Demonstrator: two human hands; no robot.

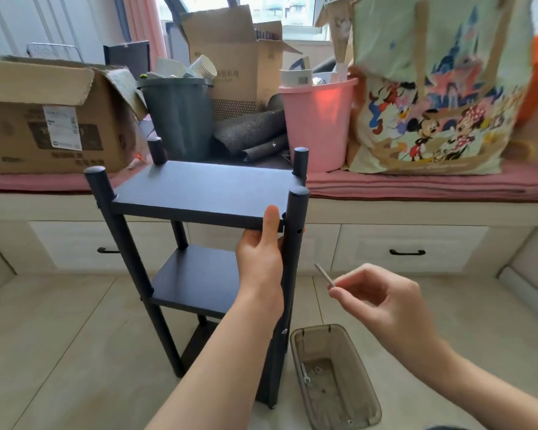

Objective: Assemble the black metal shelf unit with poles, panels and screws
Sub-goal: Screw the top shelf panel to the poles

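Standing upright on the floor tiles in front of the window bench: black shelf unit [199, 243], four poles, top panel [199, 190] in, a lower panel [196, 277] below it and a third near the base. Matte black all over, pole tops capped and round.

Left hand [261, 246] clamped on the top panel's front edge, thumb on top, right by the front-right pole [294, 243], probably bracing that corner level with the open holes in the pole.

Right hand [382, 296] pinching a long thin screw [324, 275], tip aimed at that pole, looks ready for insertion.

Below, a clear plastic tray [367, 408] on the floor, small wrench [305, 372] and loose hardware inside, handy.
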